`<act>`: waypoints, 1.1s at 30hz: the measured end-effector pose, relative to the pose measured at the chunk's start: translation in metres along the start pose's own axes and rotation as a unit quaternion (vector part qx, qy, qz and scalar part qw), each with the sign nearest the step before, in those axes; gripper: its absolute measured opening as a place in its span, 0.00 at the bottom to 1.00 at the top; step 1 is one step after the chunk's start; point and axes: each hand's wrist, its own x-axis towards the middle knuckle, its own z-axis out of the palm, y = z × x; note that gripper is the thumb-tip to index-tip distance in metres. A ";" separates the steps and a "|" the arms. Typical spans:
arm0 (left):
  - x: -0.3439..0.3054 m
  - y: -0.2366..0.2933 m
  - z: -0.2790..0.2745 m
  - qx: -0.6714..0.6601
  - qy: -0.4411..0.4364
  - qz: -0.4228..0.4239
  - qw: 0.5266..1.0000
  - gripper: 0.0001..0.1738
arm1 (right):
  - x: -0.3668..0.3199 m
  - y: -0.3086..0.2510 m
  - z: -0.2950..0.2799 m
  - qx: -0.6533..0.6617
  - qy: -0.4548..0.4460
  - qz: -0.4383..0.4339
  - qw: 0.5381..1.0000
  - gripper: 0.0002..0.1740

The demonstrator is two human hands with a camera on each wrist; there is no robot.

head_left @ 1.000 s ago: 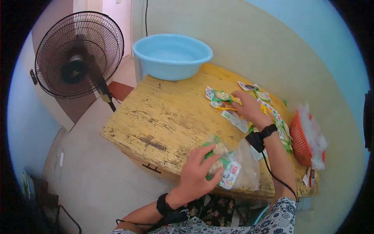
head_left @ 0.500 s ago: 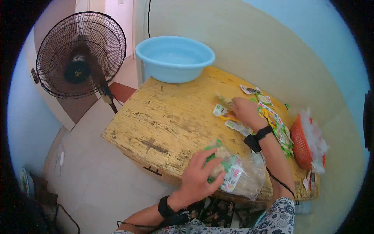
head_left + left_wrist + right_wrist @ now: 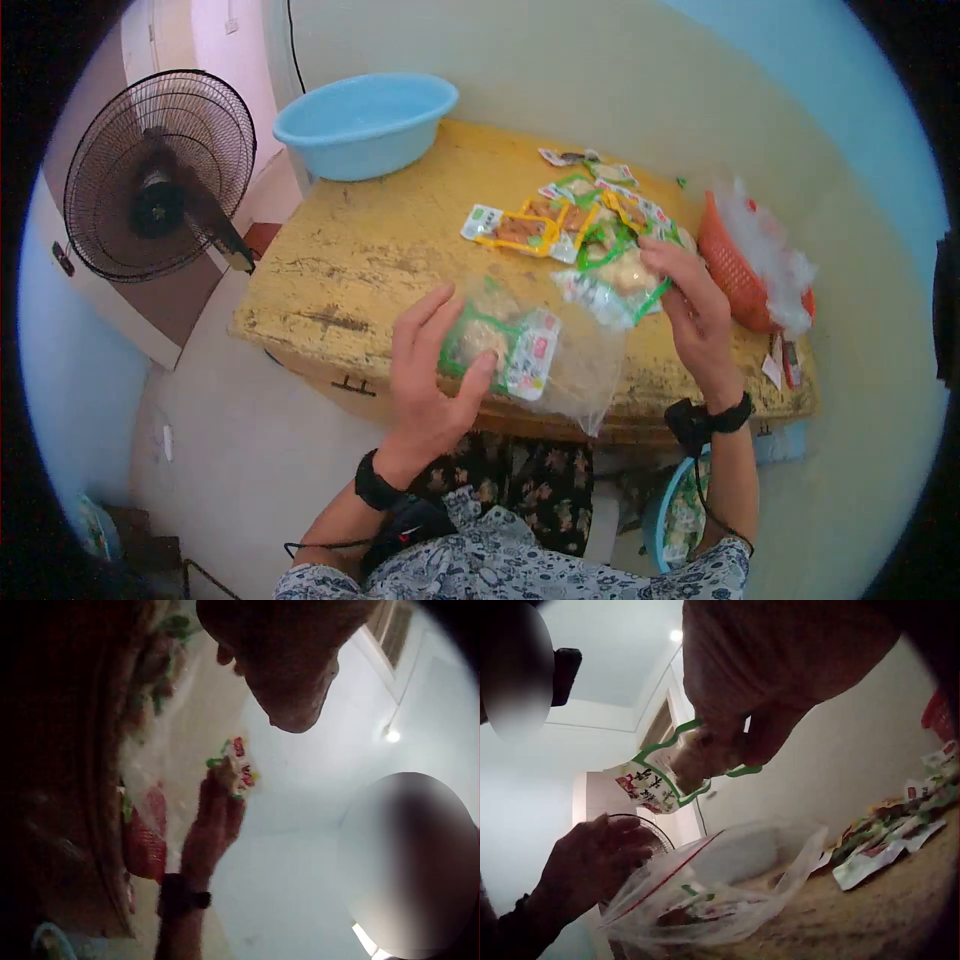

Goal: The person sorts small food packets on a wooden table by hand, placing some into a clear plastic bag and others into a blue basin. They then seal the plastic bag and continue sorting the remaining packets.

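My right hand (image 3: 695, 310) pinches a green-edged snack packet (image 3: 625, 280) with pale food inside. The right wrist view shows this packet (image 3: 652, 780) hanging from the fingers, above a clear zip bag with a red line across its mouth. That clear bag (image 3: 575, 365) lies at the table's front edge and contains similar green-edged packets (image 3: 485, 335). Over the bag's left part, my left hand (image 3: 425, 365) has its fingers spread and its thumb over a packet. In the left wrist view the left hand (image 3: 289, 660) appears dark.
Orange and green snack packets (image 3: 525, 230) lie spread on the worn yellow table (image 3: 350, 260). A blue basin (image 3: 365, 130) stands at the back left, a red basket (image 3: 735, 270) with plastic bags at the right. Below is a blue tub (image 3: 660, 515) containing packets; a fan (image 3: 160, 180) stands left.
My right hand has picked up a green-edged packet from the table and brought it nearer the clear bag. The left hand has spread its fingers. The head view has shifted.
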 end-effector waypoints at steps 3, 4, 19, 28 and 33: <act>0.000 0.034 -0.004 -0.190 -0.062 -0.095 0.975 0.33 | -0.031 -0.034 -0.002 0.014 -0.016 -0.032 0.999 0.22; 0.004 0.046 -0.003 -0.214 -0.087 -0.107 0.967 0.34 | -0.040 -0.041 -0.001 0.039 -0.026 -0.038 0.998 0.22; -0.008 0.113 0.032 -0.531 -0.122 -0.301 0.783 0.37 | -0.138 -0.080 0.018 0.382 0.124 0.142 0.905 0.37; -0.032 0.120 0.077 -0.297 -0.106 -0.001 0.949 0.32 | -0.163 -0.103 0.070 0.369 0.440 0.344 0.743 0.11; -0.009 0.096 0.054 0.042 -0.059 0.147 0.986 0.40 | -0.166 -0.089 0.024 0.347 0.458 0.385 0.722 0.08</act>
